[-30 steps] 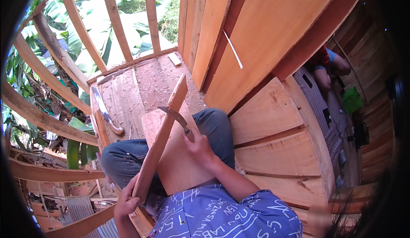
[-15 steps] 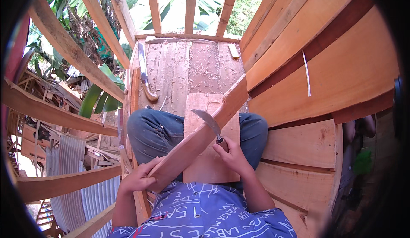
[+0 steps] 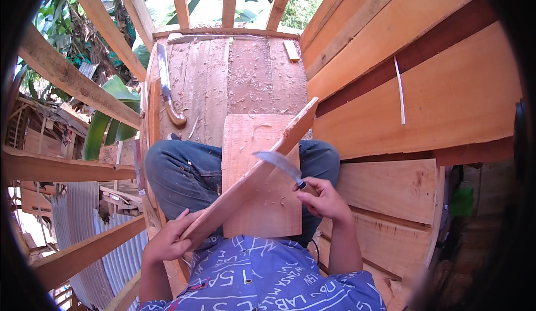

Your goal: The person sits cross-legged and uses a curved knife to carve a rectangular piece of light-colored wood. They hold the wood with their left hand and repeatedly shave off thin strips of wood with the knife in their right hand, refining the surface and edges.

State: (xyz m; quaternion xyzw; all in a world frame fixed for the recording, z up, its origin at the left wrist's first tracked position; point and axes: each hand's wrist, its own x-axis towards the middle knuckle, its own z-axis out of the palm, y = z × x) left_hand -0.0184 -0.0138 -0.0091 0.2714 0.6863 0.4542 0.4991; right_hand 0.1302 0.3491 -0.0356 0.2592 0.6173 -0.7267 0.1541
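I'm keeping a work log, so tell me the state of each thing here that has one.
Plank, held slanted
Curved knife, blade bare
Left hand, closed on the plank's near end
Right hand, closed around the curved knife's handle
Board, resting across the legs
Floor, littered with shavings
Machete, unsheathed, lying down

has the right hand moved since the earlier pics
Yes: rightward, closer in the view to the white strip on the wall. The right hand, holding the knife, now sits past the lap board's right edge.
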